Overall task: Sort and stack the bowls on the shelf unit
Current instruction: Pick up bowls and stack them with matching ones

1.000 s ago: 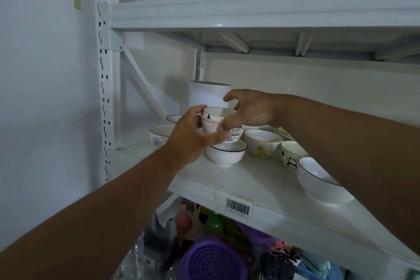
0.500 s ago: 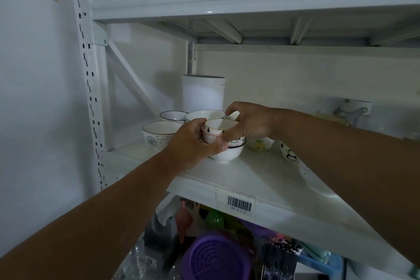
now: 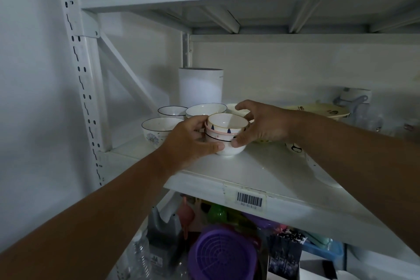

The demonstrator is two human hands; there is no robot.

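Both hands are wrapping around a little stack of bowls (image 3: 225, 134) that's sitting on the shelf (image 3: 261, 173), a bit left of middle and back from the front edge. The left hand (image 3: 189, 143) is cupping the left side with its thumb curled under the lower bowl, and the right hand (image 3: 261, 125) is pinching the right side, thumb low and fingers arching over the back rim. Looks like three nested bowls, the top one with a triangle pattern. These are probably glazed ceramic, so I'd guess stiff, a bit heavy for the size, slick and chippy. Best grip is likely the bottom bowl's wall, both sides, so the top ones aren't sliding off. More loose bowls (image 3: 205, 110) are waiting just behind.
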